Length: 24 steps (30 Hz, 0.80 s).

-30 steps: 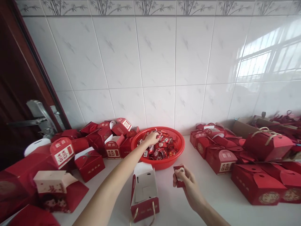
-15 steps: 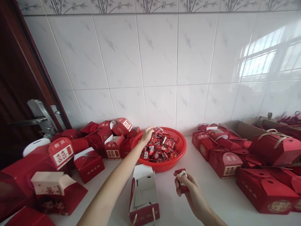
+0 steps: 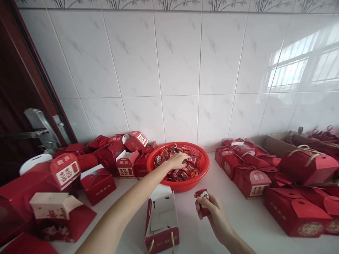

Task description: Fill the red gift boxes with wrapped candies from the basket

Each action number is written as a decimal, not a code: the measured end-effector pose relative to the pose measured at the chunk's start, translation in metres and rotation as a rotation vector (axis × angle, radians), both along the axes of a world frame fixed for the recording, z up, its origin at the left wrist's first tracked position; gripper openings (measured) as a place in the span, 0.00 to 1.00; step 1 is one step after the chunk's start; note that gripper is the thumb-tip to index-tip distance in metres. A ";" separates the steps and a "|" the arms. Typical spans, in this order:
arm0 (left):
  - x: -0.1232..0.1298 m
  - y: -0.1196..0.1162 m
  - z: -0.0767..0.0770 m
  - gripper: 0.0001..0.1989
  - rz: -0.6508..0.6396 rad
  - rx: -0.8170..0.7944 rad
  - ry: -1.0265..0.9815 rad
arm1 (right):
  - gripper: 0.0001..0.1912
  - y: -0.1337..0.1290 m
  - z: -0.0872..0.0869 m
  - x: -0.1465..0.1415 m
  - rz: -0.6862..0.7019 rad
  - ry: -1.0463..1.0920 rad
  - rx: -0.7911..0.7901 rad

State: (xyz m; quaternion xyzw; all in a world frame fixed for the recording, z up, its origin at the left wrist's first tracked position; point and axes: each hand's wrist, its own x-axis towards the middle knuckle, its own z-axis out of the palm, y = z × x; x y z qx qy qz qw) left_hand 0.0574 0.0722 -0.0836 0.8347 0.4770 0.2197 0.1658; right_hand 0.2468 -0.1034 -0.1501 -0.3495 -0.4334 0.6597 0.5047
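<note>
My left hand (image 3: 179,161) reaches over a red plastic basket (image 3: 197,185). Its fingers are apart and touch the wrapped candies (image 3: 182,174) heaped inside; some fingertips are hard to see among the wrappers. In front of the basket, my right hand (image 3: 215,213) is closed around a small red packet (image 3: 203,194) with a white label and dark writing. Between my forearms stands an open red gift box (image 3: 162,242) with rope handles. Its white inside shows, with pale flat pieces at the bottom, and its far flap lies partly behind my left forearm.
Red gift boxes (image 3: 99,185) are piled on the left, some with raised flaps. More closed red boxes (image 3: 296,215) crowd the right side, beside a brown carton (image 3: 277,146). A tiled wall (image 3: 180,70) rises behind, and a door handle (image 3: 29,134) is at far left.
My left hand has moved right across the basket, from its left rim to the middle of the candies. My right hand still holds the packet in nearly the same place.
</note>
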 end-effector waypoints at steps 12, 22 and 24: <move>-0.001 -0.011 0.024 0.16 -0.027 -0.093 -0.225 | 0.19 0.005 0.011 0.008 -0.058 0.132 0.005; 0.021 -0.090 0.038 0.15 -0.289 -0.288 -0.290 | 0.17 0.008 0.031 0.021 -0.118 0.316 0.096; 0.025 -0.102 0.041 0.14 -0.379 -0.297 -0.256 | 0.18 0.007 0.032 0.022 -0.067 0.331 0.083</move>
